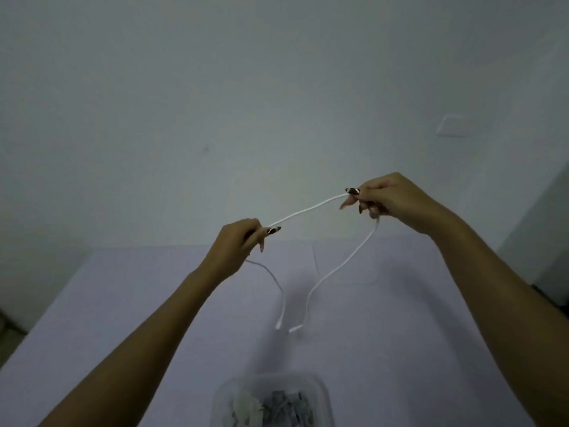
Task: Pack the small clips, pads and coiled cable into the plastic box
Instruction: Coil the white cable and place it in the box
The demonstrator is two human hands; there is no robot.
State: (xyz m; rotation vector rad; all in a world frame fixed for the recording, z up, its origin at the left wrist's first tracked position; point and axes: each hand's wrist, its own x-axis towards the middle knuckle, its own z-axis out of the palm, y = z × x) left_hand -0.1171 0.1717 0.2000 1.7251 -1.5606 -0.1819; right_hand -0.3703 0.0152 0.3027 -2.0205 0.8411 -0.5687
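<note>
Because the white cable (308, 211) is thin, light and limp, it will likely droop and spring loose wherever it is not held, so it should handle best if pinched close to each new loop as it is wound, not out near the ends. At about nine o'clock from the middle of the view, the left hand (238, 246) has its fingers curled and its fingertips pinching the cable; one tail drops from below this hand to a plug end (278, 326) hanging above the table (107, 303). The span between the hands runs up toward two o'clock in a slight arc, nearly taut, well above the table. There the right hand (388, 200) pinches the cable between thumb and curled fingers, and the second tail falls from it in a loose S to another end (292, 329), just beside the first (whether either end touches the cloth cannot be told). At six o'clock, at the bottom edge, sits the plastic box (271, 399), open, with small grey and pale pieces already inside, blurred but probably the clips and pads. A faint clear shape lies on the table at about one o'clock from the box, perhaps its lid. The cable is not yet coiled; nothing stands between it and the box, though the contents leave it less room.
</note>
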